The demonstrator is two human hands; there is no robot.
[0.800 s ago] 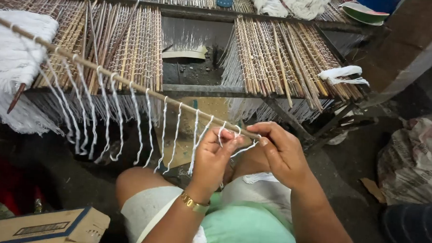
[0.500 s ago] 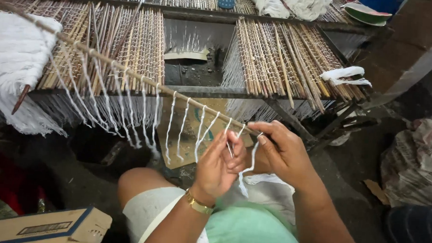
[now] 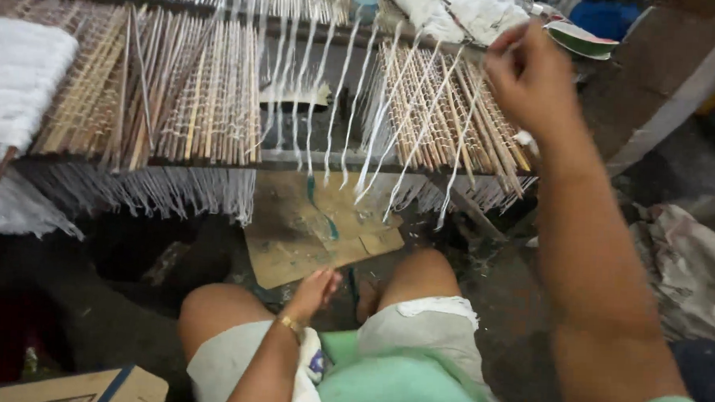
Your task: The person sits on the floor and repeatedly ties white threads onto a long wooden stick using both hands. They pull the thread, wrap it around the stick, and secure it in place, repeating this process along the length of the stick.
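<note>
Right hand (image 3: 528, 76) is up high over the far side of the rack, fingers pinched on one end of a thin stick (image 3: 395, 24) strung w/ white cotton strands (image 3: 340, 121). Stick itself is blurred and hard to trace; the strands hang off it in a row, tails dangling down to the rack's near edge. Left hand (image 3: 315, 291) is low btwn the knees, fingers loosely spread, holding nothing, gold bracelet (image 3: 290, 325) at the wrist.

Change vs. a moment ago: both hands were together near the lap, working a strand at the stick's tip; now left has let go and right has swung the stick up and away. My read: that stick is finished w/ and is going up to the rack.

Around: bamboo-stick rack (image 3: 179, 100) loaded w/ more sticks, white cotton bundle (image 3: 17, 78) at left, cardboard scraps (image 3: 317, 231) on the floor, box (image 3: 89, 386) bottom left.
</note>
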